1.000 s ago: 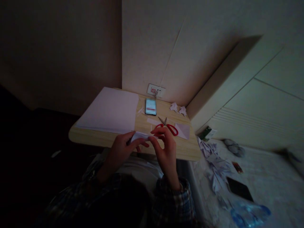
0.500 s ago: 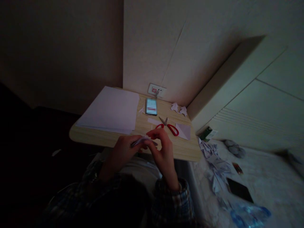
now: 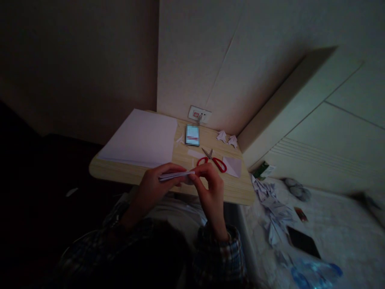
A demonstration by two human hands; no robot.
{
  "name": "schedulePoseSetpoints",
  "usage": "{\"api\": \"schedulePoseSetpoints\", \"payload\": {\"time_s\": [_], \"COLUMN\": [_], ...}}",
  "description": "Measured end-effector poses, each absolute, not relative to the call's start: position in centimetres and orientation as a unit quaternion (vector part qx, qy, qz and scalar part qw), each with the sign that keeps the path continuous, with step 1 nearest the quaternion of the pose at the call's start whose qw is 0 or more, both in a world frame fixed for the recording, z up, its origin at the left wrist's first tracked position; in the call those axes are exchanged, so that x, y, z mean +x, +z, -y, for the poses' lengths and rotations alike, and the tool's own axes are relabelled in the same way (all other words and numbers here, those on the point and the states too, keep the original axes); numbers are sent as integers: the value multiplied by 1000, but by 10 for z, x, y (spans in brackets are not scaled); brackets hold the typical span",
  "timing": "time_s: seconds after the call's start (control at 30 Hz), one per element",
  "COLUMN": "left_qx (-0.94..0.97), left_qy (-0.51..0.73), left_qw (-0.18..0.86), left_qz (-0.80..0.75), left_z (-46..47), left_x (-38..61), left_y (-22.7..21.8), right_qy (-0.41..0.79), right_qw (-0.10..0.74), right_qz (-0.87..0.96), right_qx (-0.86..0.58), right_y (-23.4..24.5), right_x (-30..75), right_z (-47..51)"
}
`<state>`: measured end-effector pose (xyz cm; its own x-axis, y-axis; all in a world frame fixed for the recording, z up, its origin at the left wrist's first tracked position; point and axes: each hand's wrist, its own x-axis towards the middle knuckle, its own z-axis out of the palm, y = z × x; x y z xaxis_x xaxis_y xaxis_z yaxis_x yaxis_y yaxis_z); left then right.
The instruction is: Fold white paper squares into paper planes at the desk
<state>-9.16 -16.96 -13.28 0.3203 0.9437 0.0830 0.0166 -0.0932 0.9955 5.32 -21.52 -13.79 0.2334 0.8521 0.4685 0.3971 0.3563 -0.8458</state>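
A small folded piece of white paper (image 3: 176, 175), its layers showing edge-on, is held over the front edge of the table. My left hand (image 3: 153, 180) grips its left end between thumb and fingers. At its right end, my right hand (image 3: 208, 180) pinches the paper with thumb and forefinger. Just beyond the right hand lie open scissors (image 3: 211, 158) with red handles. A creased paper square (image 3: 232, 166) rests to their right, and a paper strip (image 3: 195, 153) to their left.
A stack of white sheets (image 3: 141, 136) covers the table's left side. A phone (image 3: 192, 135) lies below a wall socket (image 3: 200, 114). Two folded paper shapes (image 3: 221, 136) sit at the back right. On the bed at right are several folded papers (image 3: 273, 208), a dark tablet-like object (image 3: 303, 241) and blue plastic (image 3: 315, 273).
The folded paper has turned so its layered edge faces me and lies straighter. My right thumb and forefinger have closed on its right end.
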Motion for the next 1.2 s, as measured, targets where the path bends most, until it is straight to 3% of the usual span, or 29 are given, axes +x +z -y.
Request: {"api": "schedulePoseSetpoints", "payload": {"time_s": [0.33,0.53,1.0,1.2], "left_qx": [656,659,661,669], "left_qy": [393,381,416,418], "left_qw": [519,529,501,482], "left_qz": [-381,-376,-373,-382], "left_z": [170,170,171,168], "left_x": [-97,-97,-100,-100], "left_y": [-134,-135,-129,-133], "right_qy": [152,210,186,72], "right_qw": [593,576,572,571], "right_qz": [591,594,595,615], "right_qx": [-525,-522,-533,-539], "right_y": [-136,-137,-137,-140], "right_x": [53,53,52,55], "right_z": [217,218,220,220]}}
